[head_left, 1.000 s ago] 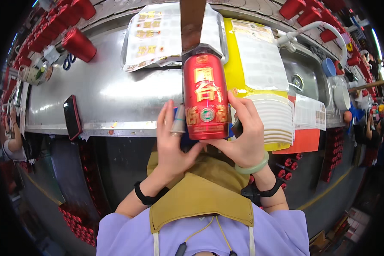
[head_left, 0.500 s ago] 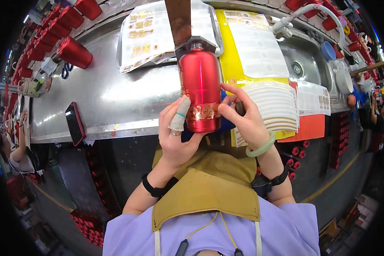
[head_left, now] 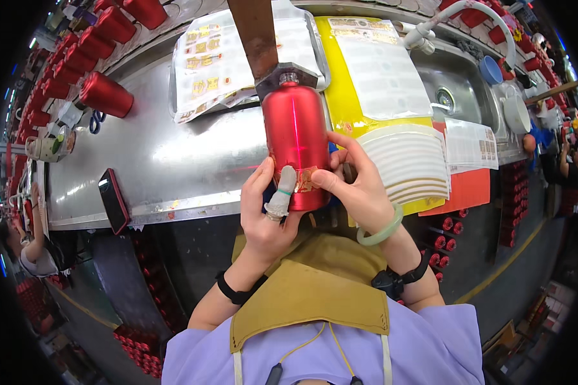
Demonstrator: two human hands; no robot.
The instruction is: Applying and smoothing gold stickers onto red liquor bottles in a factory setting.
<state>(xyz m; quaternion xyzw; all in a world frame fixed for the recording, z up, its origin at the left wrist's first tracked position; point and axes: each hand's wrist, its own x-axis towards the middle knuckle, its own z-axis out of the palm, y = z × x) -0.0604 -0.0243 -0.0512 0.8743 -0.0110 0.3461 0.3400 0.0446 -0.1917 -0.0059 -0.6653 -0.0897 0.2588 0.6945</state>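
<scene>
A shiny red metal bottle (head_left: pixel 295 128) lies with its neck in a dark holder (head_left: pixel 286 76) on a brown bar (head_left: pixel 253 38), its base toward me. A gold patterned decal (head_left: pixel 305 180) runs across its lower body. My left hand (head_left: pixel 266 212) grips the lower left side; one finger, wearing a pale cloth cover with a teal band, presses on the decal. On the right side, my right hand (head_left: pixel 359 189) has its thumb on the decal and its fingers against the bottle, partly hidden behind it.
Printed decal sheets (head_left: pixel 205 58) lie on a metal tray (head_left: pixel 174 96). More sheets (head_left: pixel 385 77) rest on a yellow mat (head_left: pixel 340 96), near stacked white curved strips (head_left: pixel 404 157). A sink (head_left: pixel 453 80) is at right; a phone (head_left: pixel 113 201) and another red bottle (head_left: pixel 106 94) are at left.
My left covered finger has moved right and onto the decal. My right thumb has slid a little left and down with the bottle, which sits slightly lower in view.
</scene>
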